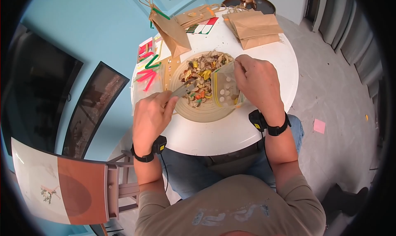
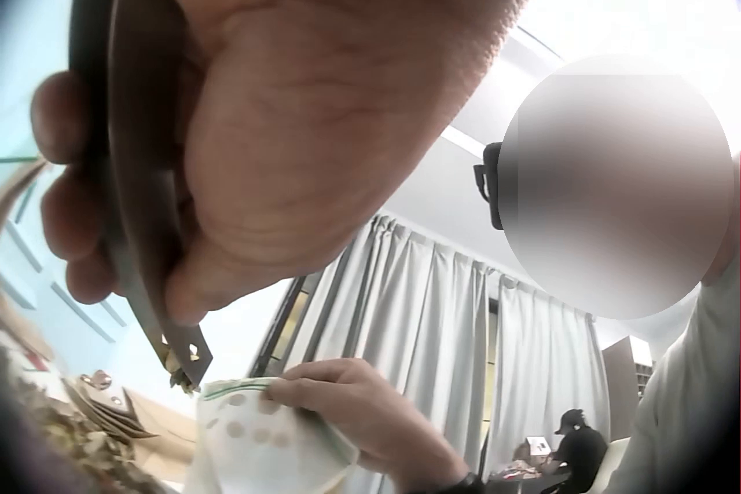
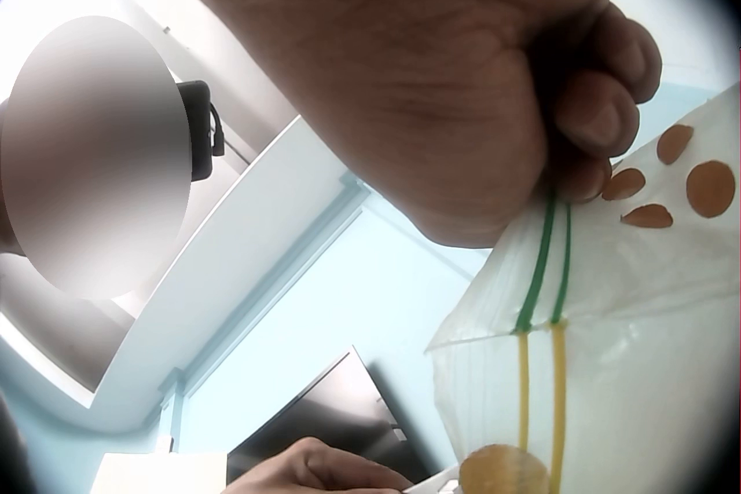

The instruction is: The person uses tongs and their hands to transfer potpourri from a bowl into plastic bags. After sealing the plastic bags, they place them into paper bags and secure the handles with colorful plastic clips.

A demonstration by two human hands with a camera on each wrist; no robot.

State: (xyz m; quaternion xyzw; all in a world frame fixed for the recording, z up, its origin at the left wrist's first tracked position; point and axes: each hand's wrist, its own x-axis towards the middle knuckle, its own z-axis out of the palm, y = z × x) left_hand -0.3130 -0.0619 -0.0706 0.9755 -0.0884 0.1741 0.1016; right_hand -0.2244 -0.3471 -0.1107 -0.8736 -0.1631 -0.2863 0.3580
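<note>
The left hand point(image 1: 152, 114) grips metal tongs point(image 1: 184, 88), their tips over a round tray point(image 1: 194, 114) of mixed dried pieces point(image 1: 201, 76). In the left wrist view a few bits show at the tips of the tongs point(image 2: 148, 205), close to the bag's top edge. The right hand point(image 1: 260, 81) pinches the rim of a clear zip bag point(image 1: 225, 89) with pale dots, held over the tray's right side. Green and yellow zip lines cross the bag point(image 3: 648, 320) in the right wrist view, beneath the curled fingers of the right hand point(image 3: 463, 89).
Brown paper bags point(image 1: 258, 27) lie at the back of the white table point(image 1: 284, 71); another paper bag point(image 1: 171, 34) stands at the back left. Pink and green strips point(image 1: 150, 77) lie left of the tray. A stool point(image 1: 126, 189) stands at the lower left.
</note>
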